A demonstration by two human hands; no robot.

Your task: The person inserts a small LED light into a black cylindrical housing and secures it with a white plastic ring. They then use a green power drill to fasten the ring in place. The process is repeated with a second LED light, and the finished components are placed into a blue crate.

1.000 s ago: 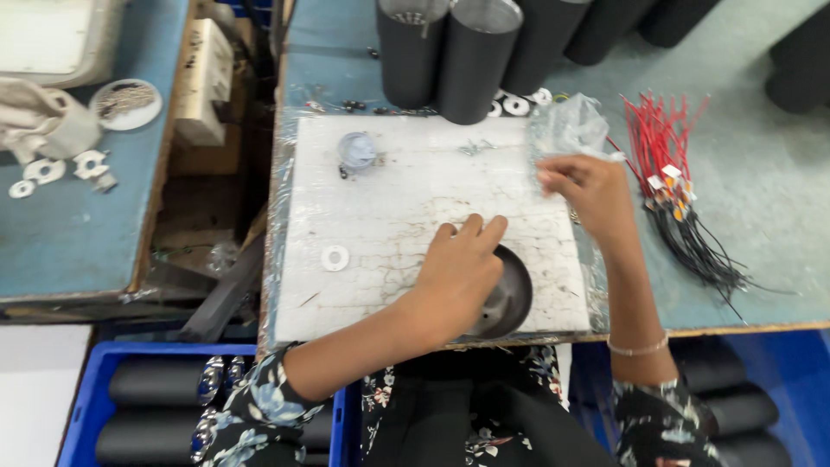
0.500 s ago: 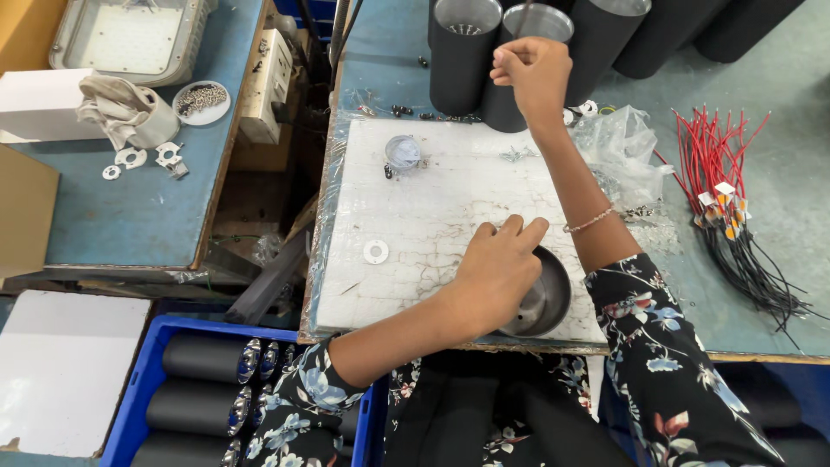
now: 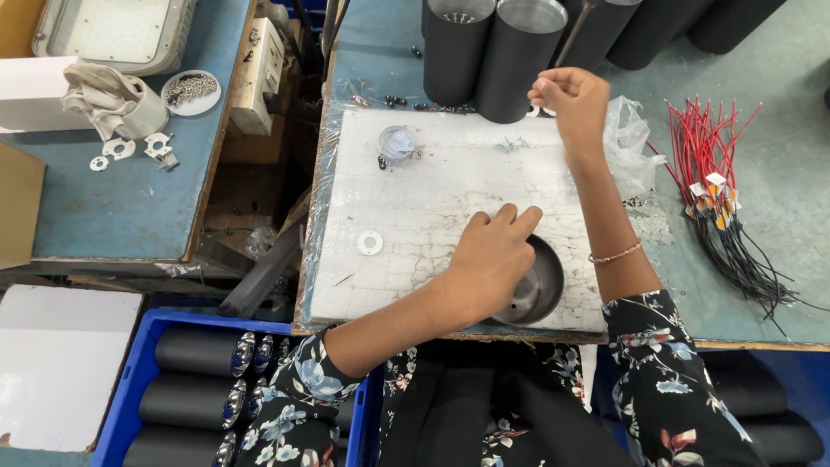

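A shiny metal bowl-shaped housing (image 3: 534, 290) sits in the lower centre of the frame, set into the near edge of a cracked white board (image 3: 432, 207) on the tabletop (image 3: 778, 78). The left hand (image 3: 493, 259) lies flat over the housing's left rim, fingers spread and pressing down, its grip loose rather than clasped around it. The right hand (image 3: 572, 99) is raised in the upper centre of the frame, fingertips pinched together on something too small to make out, just in front of two upright black cylinders (image 3: 488, 52). Beside that hand lies a crumpled clear plastic bag (image 3: 631, 143). A white washer (image 3: 370, 243) rests on the board left of the housing, and a small clear cap (image 3: 397, 143) sits near the board's upper left. At the right of the frame lies a bundle of red and black wires (image 3: 722, 199). A blue crate (image 3: 147, 346) of black tubes fills the lower left.
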